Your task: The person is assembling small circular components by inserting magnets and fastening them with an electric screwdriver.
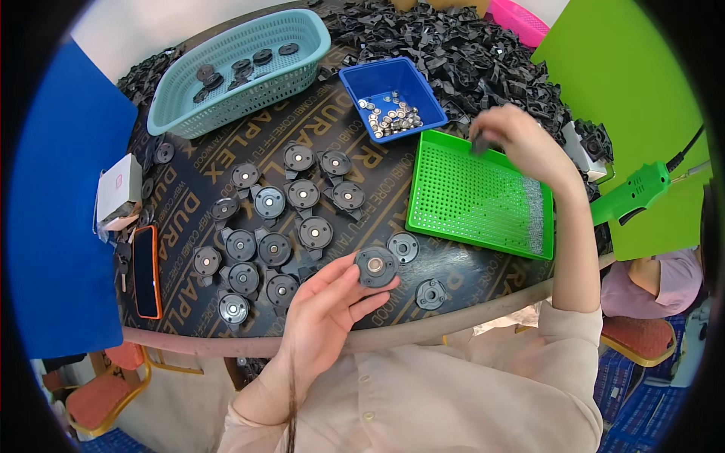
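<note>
Near the front of the table my left hand (323, 309) grips a round black plastic disc part (377, 267) by its edge, its metal centre facing up. My right hand (515, 136) is above the far right corner of the green perforated tray (414, 198), pinching a small black plastic piece (480, 143), slightly blurred. Two loose black discs, one just beyond my left fingers (403, 247) and one to their right (430, 294), lie on the table. Several assembled round black parts (303, 194) with metal centres are spread out to the left.
A blue bin (390, 66) holds small metal pieces. Beyond it is a big heap of black plastic parts (483, 60). A teal basket (226, 113) contains several discs. An orange-edged phone (147, 272) lies at the left; a green power screwdriver (634, 192) is at the right.
</note>
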Tool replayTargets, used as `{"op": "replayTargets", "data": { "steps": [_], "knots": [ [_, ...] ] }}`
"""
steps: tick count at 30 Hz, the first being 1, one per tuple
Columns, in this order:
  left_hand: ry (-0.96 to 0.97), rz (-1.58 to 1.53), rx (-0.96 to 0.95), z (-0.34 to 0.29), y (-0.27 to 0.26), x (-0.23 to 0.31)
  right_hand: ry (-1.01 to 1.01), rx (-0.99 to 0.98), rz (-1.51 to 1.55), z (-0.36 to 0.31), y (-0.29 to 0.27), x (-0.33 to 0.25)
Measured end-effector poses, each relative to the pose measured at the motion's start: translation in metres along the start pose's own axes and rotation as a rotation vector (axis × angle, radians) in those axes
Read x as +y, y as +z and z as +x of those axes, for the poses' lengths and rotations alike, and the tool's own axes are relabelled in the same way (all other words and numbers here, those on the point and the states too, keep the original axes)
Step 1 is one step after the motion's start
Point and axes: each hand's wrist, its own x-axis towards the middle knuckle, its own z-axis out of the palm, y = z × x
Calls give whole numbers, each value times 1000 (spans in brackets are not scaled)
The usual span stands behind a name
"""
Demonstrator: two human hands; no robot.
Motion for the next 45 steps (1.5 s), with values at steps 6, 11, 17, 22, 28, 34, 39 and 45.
{"op": "replayTargets", "data": {
  "steps": [6,11,17,22,28,34,39,45],
  "knots": [
    [-42,-80,-35,2,6,-4,-98,-111,-316,-20,43,-34],
    [-58,-131,-60,-1,2,-5,-77,222,-155,-38,58,-32],
    [-63,-166,-64,1,-1,-6,334,473,-242,-71,89,-35],
    [-78,-140,-59,4,5,-14,284,505,-176,-68,98,-25],
    [-76,-97,-8,6,8,-17,-107,482,63,-82,72,-83],
    [-114,-124,-38,7,9,-22,-264,443,-94,-91,87,-118],
    [-134,-127,-68,7,3,-26,-235,378,-90,-93,87,-117],
    [-170,-95,-55,6,3,-26,-246,332,-121,-94,83,-119]
  ]
}}
